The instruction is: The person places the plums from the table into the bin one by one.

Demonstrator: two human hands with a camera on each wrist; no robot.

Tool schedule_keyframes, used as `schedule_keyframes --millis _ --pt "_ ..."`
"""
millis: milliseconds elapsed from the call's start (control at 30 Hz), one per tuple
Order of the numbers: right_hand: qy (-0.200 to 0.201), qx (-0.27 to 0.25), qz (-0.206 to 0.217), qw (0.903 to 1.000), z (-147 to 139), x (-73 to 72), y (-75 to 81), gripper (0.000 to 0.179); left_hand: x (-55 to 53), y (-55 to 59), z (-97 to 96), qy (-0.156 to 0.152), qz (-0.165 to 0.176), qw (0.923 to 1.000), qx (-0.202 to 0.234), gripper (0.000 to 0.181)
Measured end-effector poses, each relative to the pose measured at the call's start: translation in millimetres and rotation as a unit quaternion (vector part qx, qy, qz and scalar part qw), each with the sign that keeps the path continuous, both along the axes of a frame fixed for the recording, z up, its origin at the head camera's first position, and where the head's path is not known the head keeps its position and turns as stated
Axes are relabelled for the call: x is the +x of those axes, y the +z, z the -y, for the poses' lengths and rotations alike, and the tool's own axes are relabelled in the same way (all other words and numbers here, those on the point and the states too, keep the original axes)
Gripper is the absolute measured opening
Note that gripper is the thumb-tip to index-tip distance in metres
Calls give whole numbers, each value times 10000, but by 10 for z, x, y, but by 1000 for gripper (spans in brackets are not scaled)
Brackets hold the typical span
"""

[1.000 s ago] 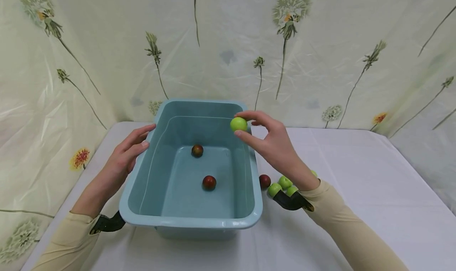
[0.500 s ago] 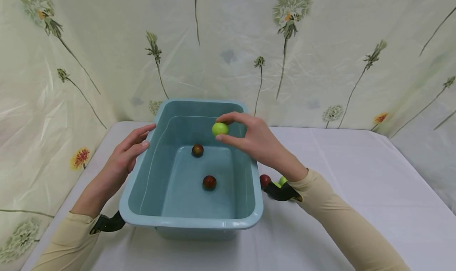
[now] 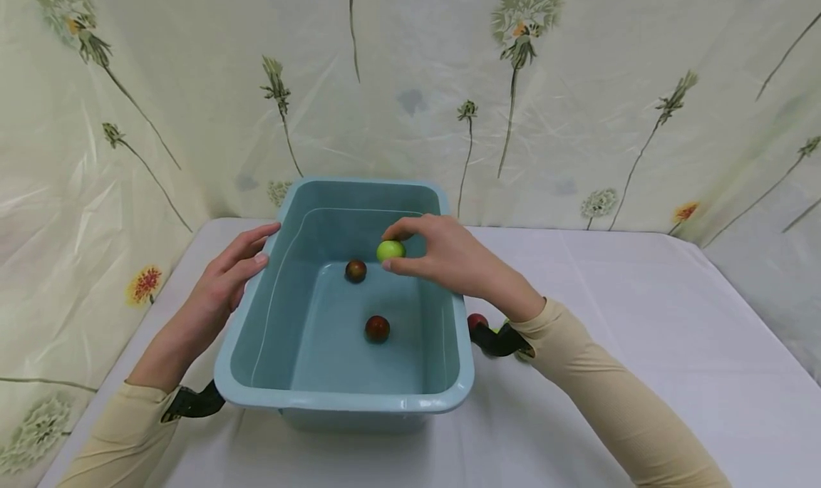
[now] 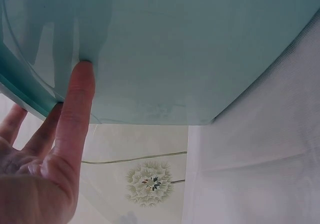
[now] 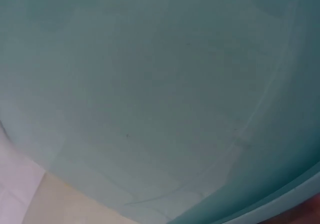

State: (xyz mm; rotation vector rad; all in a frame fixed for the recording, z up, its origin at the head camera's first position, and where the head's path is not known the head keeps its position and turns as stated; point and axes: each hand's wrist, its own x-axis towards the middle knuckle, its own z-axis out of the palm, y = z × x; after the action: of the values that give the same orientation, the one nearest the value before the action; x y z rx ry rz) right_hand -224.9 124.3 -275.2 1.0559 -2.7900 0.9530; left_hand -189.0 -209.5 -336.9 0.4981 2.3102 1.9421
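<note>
A light blue plastic basin [image 3: 343, 401] stands on the table, with two small dark red round fruits, one farther back [image 3: 355, 271] and one nearer [image 3: 377, 329], on its floor. Inside the rim's outline, over the right part of the basin, my right hand [image 3: 452, 256] pinches a small round green fruit [image 3: 390, 251] between thumb and fingers. My left hand [image 3: 221, 281] rests against the basin's left side; in the left wrist view its straight fingers touch the outer wall [image 4: 160, 58] below the rim. The right wrist view is nearly filled by the basin's wall [image 5: 150, 83].
Right of the basin, a red fruit [image 3: 477, 321] lies on the white tablecloth [image 3: 616, 317], beside green ones mostly hidden by my right wrist and its black strap. A flower-printed sheet [image 3: 398, 103] hangs behind the table and along its left side.
My right hand has carried the green fruit leftward across the basin's right rim and then lower over the inside. The left hand and basin have stayed put.
</note>
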Motion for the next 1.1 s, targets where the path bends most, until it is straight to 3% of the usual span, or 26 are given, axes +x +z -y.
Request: schedule_keyframes --millis 400,1100 --pt "-68 -2 92 9999 -5 18 7 38 17 22 5 -71 67 10000 22 48" --pt "-477 -823 -263 9951 -153 128 -30 39 2 12 -2 -29 40 10000 9 49"
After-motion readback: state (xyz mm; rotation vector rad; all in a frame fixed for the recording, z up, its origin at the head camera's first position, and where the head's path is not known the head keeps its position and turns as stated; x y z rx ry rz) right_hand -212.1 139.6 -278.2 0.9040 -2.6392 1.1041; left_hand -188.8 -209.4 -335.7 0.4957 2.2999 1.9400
